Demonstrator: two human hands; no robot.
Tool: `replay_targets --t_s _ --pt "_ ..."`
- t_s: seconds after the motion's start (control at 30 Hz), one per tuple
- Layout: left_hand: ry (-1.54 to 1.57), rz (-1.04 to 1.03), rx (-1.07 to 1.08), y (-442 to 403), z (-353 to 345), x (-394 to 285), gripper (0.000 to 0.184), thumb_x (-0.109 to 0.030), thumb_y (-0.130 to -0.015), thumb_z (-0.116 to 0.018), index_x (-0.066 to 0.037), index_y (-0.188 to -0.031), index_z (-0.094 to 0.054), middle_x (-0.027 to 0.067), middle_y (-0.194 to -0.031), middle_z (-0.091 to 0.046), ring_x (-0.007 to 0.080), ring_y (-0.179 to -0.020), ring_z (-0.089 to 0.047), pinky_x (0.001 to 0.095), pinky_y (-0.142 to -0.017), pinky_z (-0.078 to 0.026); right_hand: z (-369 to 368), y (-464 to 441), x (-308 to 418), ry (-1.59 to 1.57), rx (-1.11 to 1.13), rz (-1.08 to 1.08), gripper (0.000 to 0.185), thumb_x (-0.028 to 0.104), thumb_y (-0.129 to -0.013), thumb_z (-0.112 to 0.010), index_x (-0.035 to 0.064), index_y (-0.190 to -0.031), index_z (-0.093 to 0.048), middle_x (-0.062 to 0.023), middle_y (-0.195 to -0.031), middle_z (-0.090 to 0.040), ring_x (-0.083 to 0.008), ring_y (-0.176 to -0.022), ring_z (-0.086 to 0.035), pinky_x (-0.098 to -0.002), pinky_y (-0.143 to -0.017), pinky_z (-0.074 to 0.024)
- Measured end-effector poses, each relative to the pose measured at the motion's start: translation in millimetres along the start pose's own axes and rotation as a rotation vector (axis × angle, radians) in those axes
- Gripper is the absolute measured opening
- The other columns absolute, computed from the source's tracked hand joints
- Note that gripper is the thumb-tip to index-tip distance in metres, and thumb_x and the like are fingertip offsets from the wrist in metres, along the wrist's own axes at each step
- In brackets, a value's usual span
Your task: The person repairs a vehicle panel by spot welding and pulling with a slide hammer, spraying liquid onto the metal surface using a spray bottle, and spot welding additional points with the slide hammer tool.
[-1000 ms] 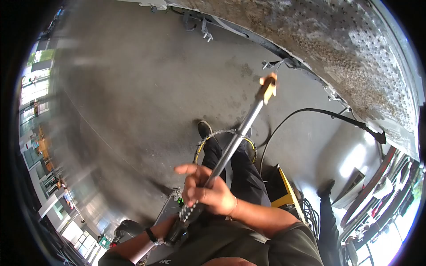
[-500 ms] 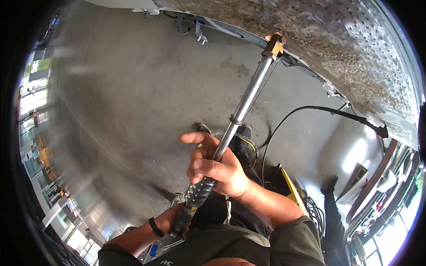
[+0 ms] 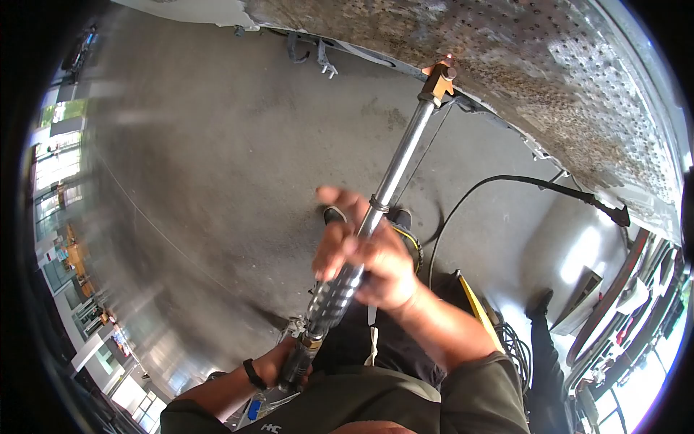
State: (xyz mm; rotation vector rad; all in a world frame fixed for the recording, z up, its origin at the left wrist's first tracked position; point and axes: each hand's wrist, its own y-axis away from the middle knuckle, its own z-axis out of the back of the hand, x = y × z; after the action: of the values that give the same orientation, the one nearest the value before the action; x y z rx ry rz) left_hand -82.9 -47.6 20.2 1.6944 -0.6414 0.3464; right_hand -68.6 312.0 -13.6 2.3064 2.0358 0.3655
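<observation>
A slide hammer (image 3: pixel 405 152) with a bright steel rod runs diagonally across the middle. Its copper-coloured tip (image 3: pixel 438 81) meets the dented, bare-metal vehicle panel (image 3: pixel 520 87). My left hand (image 3: pixel 278 364), below a black wristband, is closed around the dark rear handle (image 3: pixel 295 369). Higher up, my right hand (image 3: pixel 379 264) wraps loosely around the tool at the top of the ribbed sliding weight (image 3: pixel 334 298), its index finger sticking out. Motion blurs the right fingers and the weight.
A black cable (image 3: pixel 473 188) curves from the panel side down to the floor. Beside my right arm are a yellow-edged object (image 3: pixel 473 304) and coiled cables (image 3: pixel 512 340). Another person's leg (image 3: pixel 542 347) stands at the right, near racked parts (image 3: pixel 614 311).
My right hand and the sliding weight have moved up the rod toward the tip. The tip has shifted slightly left and down in view. My left hand keeps its grip on the handle.
</observation>
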Motion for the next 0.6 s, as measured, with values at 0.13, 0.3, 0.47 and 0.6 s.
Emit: replay_targets --t_s 0.13,0.3,0.47,0.6 --pt "0.011 -0.003 -0.007 3.1 6.1 4.9 0.051 -0.049 -0.11 -0.039 -0.005 -0.112 -0.064 0.0158 -0.09 -0.072 0.0327 -0.074 -0.071 0.0448 -0.071 -0.061 9.6 -54.0 79.0 0.084 0.013 0.08 0.066 0.024 -0.097 -0.067 -0.0003 -0.153 -0.04 -0.0071 -0.075 -0.063 -0.0224 -0.071 -0.065 -0.0408 -0.077 -0.0568" --pt "-0.1 -0.114 -0.012 8.3 11.8 11.9 0.054 -0.052 -0.11 -0.039 -0.005 -0.11 -0.065 0.0146 -0.088 -0.072 0.0306 -0.075 -0.072 0.0435 -0.07 -0.061 3.0 -20.2 9.5 0.075 0.072 0.229 0.056 0.017 -0.095 -0.07 -0.0007 -0.143 -0.047 -0.0073 -0.079 -0.064 -0.0205 -0.07 -0.067 -0.0359 -0.072 -0.0587" --pt "-0.176 -0.076 -0.011 11.3 38.0 22.4 0.045 -0.048 -0.109 -0.046 -0.007 -0.111 -0.065 0.0121 -0.086 -0.072 0.0267 -0.072 -0.071 0.0401 -0.066 -0.061 -12.4 49.1 -77.9 -0.091 -0.086 -0.167 0.041 0.008 -0.094 -0.067 -0.0014 -0.133 -0.058 -0.0041 -0.077 -0.061 -0.0184 -0.072 -0.063 -0.0381 -0.073 -0.0494" --pt "-0.239 -0.124 -0.052 14.6 14.2 16.9 0.046 -0.049 -0.109 -0.046 -0.007 -0.11 -0.065 0.0126 -0.085 -0.072 0.0275 -0.072 -0.071 0.0412 -0.064 -0.06 -16.9 38.8 -52.8 -0.042 -0.108 -0.129 0.039 0.008 -0.094 -0.067 -0.0015 -0.13 -0.059 -0.003 -0.08 -0.061 -0.0169 -0.073 -0.063 -0.0367 -0.075 -0.0493"
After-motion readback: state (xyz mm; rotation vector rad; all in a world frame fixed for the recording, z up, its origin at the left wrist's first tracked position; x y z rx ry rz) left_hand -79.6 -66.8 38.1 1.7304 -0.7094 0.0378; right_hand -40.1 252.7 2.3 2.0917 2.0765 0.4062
